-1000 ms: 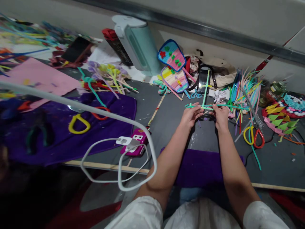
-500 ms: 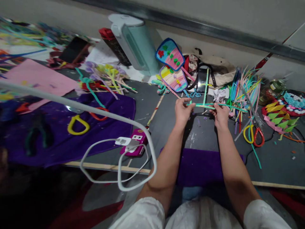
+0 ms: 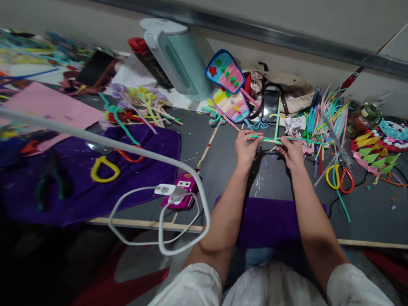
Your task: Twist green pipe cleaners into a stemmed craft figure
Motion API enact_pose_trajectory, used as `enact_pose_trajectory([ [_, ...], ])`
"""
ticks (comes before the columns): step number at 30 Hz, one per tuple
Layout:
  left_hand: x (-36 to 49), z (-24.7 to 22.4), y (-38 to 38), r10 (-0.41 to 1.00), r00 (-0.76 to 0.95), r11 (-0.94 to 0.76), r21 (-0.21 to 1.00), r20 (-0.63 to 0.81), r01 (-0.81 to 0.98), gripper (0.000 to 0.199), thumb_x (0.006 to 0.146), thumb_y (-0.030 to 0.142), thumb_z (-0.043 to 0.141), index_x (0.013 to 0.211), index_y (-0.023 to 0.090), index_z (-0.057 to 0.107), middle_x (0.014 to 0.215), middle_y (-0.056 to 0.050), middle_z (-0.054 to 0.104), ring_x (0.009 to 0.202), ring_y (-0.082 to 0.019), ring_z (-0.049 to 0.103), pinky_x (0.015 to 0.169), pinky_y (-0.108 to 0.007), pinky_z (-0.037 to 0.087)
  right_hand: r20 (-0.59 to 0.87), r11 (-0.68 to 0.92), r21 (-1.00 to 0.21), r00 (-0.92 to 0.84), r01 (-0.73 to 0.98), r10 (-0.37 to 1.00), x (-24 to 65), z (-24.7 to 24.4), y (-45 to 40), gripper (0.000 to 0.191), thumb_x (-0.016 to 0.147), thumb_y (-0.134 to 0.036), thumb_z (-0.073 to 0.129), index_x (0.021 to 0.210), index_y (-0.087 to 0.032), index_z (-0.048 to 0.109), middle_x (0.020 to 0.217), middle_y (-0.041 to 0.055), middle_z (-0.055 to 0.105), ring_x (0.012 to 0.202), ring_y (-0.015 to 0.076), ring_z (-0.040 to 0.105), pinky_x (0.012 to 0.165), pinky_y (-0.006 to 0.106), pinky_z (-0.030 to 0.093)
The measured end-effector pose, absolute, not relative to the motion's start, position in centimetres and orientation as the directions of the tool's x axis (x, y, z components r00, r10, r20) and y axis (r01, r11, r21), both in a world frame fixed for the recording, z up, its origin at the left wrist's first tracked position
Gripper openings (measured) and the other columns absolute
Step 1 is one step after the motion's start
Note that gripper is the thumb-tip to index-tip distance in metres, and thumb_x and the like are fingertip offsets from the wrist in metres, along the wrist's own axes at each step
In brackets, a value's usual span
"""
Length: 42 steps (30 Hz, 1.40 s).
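Observation:
My left hand (image 3: 247, 148) pinches the left end of a green pipe cleaner strip (image 3: 269, 139). On the same strip, further right, my right hand (image 3: 291, 151) is closed with thumb and fingers. A teal length runs out past my right fingers toward the right. Between my hands a pale green stem (image 3: 277, 121) joins the strip and points away from me, with a short yellow piece (image 3: 276, 115) crossing it. Whatever lies under my fingertips is hidden. Behind the stem is a black shiny object (image 3: 270, 104).
Fan-shaped pipe cleaner pieces (image 3: 226, 72) lean near a beige bag (image 3: 296, 91). Right are a pipe cleaner bundle (image 3: 330, 114) and scissors (image 3: 340, 178). At left, a white cable (image 3: 143, 153) arcs across the view above a pink power strip (image 3: 181, 191), pliers (image 3: 52, 182) and purple cloth (image 3: 153, 165).
The strip and stem have shifted slightly to the right, and my right fingers sit differently on the strip. Both hands still hold it. The view has moved a little.

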<state>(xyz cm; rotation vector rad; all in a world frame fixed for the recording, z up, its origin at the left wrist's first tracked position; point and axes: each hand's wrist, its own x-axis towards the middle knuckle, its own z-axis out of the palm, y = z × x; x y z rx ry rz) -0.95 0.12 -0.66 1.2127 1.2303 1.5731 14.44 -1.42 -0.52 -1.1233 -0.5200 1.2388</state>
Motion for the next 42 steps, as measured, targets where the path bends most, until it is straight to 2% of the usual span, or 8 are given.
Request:
enact_pose_trajectory([
  [4,-1.0,0.0,-0.2,0.900,-0.277,-0.301,0.939,0.337,0.165,0.008,0.073,0.021,0.082,0.077,0.028,0.080,0.102,-0.004,0.067,0.110,-0.023,0.058,0.100,-0.035,0.045,-0.232,-0.084,-0.895,0.298,-0.438,0.926,14.3,-0.5,-1.5,0.022,0.065,-0.025,0.080,0.076,-0.018,0.062,0.061,-0.0069,0.065,0.054,0.0090,0.065,0.046,0.018,0.057],
  [12,0.1,0.5,-1.1,0.942,-0.186,-0.267,0.960,0.278,0.086,0.012,0.079,0.017,0.075,0.075,0.028,0.078,0.088,0.000,0.075,0.101,-0.020,0.067,0.110,-0.038,0.037,-0.123,-0.082,-0.986,0.289,-0.148,0.950,14.4,-1.6,-1.5,0.030,0.066,-0.043,0.078,0.078,-0.020,0.062,0.063,-0.0042,0.064,0.054,0.0141,0.065,0.042,0.022,0.050],
  [17,0.0,0.1,-1.0,0.941,-0.219,-0.246,0.965,0.259,0.085,0.010,0.084,0.026,0.070,0.077,0.023,0.076,0.089,-0.001,0.075,0.089,-0.019,0.066,0.088,-0.028,0.047,0.133,-0.053,-0.915,0.424,0.399,0.896,15.2,-1.3,-1.9,0.024,0.084,-0.044,0.062,0.083,-0.020,0.065,0.085,0.0068,0.068,0.092,0.0237,0.067,0.083,0.039,0.055],
  [21,0.0,-0.1,-0.8,0.949,-0.255,-0.182,0.983,0.185,0.034,0.011,0.084,0.027,0.070,0.075,0.022,0.074,0.089,-0.001,0.074,0.085,-0.017,0.064,0.081,-0.025,0.046,0.322,-0.015,-0.834,0.507,0.552,0.800,15.6,-0.6,-2.1,0.021,0.091,-0.039,0.054,0.089,-0.021,0.065,0.108,0.0116,0.063,0.112,0.0254,0.058,0.104,0.046,0.043],
  [29,0.5,0.1,-1.4,0.945,-0.172,-0.262,0.958,0.279,0.118,0.009,0.085,0.026,0.069,0.082,0.023,0.077,0.088,-0.002,0.074,0.090,-0.019,0.065,0.086,-0.026,0.046,0.518,0.316,-0.838,0.465,0.446,0.718,15.1,0.7,-2.8,0.029,0.095,-0.044,0.049,0.099,-0.025,0.070,0.101,0.0064,0.063,0.103,0.0184,0.061,0.096,0.033,0.048],
  [35,0.8,-0.4,-1.3,0.859,-0.100,-0.472,0.853,0.502,0.224,0.020,0.092,0.035,0.063,0.089,0.021,0.078,0.085,-0.003,0.071,0.082,-0.017,0.064,0.076,-0.027,0.047,0.659,0.341,-0.674,0.325,0.655,0.678,14.9,-0.1,-2.6,0.030,0.098,-0.038,0.047,0.107,-0.022,0.071,0.094,0.0073,0.064,0.091,0.0199,0.062,0.085,0.035,0.051],
  [38,1.1,-0.5,-1.3,0.829,-0.095,-0.530,0.829,0.551,0.180,0.021,0.090,0.038,0.066,0.089,0.022,0.079,0.081,-0.003,0.070,0.076,-0.015,0.062,0.071,-0.027,0.047,0.646,0.358,-0.593,0.160,0.721,0.746,14.7,-0.7,-2.4,0.030,0.098,-0.032,0.045,0.115,-0.023,0.069,0.098,0.0083,0.069,0.093,0.0209,0.063,0.085,0.035,0.050],
  [42,1.2,-0.3,-1.4,0.837,-0.104,-0.522,0.842,0.536,0.136,0.023,0.088,0.043,0.068,0.085,0.023,0.079,0.078,-0.003,0.068,0.074,-0.015,0.060,0.068,-0.028,0.048,0.582,0.376,-0.551,0.020,0.745,0.813,14.2,-1.0,-2.6,0.029,0.099,-0.030,0.045,0.105,-0.021,0.072,0.091,0.0082,0.070,0.088,0.0210,0.064,0.080,0.032,0.050],
])
